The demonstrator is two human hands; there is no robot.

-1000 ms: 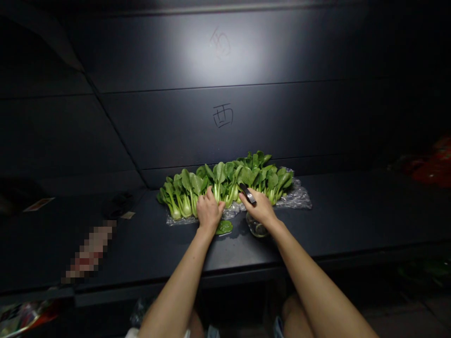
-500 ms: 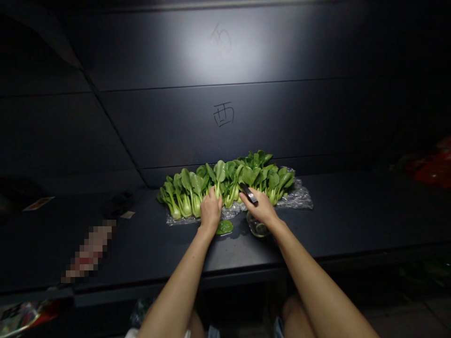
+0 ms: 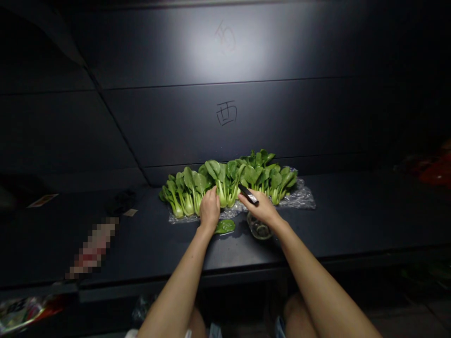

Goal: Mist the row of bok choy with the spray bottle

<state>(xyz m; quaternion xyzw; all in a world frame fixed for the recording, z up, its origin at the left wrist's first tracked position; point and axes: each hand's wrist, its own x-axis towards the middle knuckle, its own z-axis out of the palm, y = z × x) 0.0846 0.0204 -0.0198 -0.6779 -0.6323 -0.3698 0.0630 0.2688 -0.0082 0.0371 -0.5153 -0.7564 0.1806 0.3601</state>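
Observation:
A row of green bok choy (image 3: 187, 203) stands leaf-up along the back of the dark shelf, on clear plastic film (image 3: 299, 197). My left hand (image 3: 210, 206) is closed at the middle of the row, its curled fingers against a bok choy (image 3: 221, 193) whose pale base shows beside them. My right hand (image 3: 262, 205) is closed around a short black tool (image 3: 248, 194) with a shiny end; its kind is unclear. Under that hand sits a clear glass bowl (image 3: 259, 229), partly hidden. A loose wet green leaf (image 3: 225, 226) lies between my wrists.
A dark back panel (image 3: 169, 122) with a handwritten character rises behind the row. A small card (image 3: 130, 212) and a pixelated object (image 3: 92, 249) lie at left. Red packaging (image 3: 437, 171) is at far right. The shelf's front edge (image 3: 243, 271) runs below my forearms.
The bok choy at my left hand has come down, its base now showing beside my fingers. My right hand stays nearly in place with the black tool. The view has shifted slightly.

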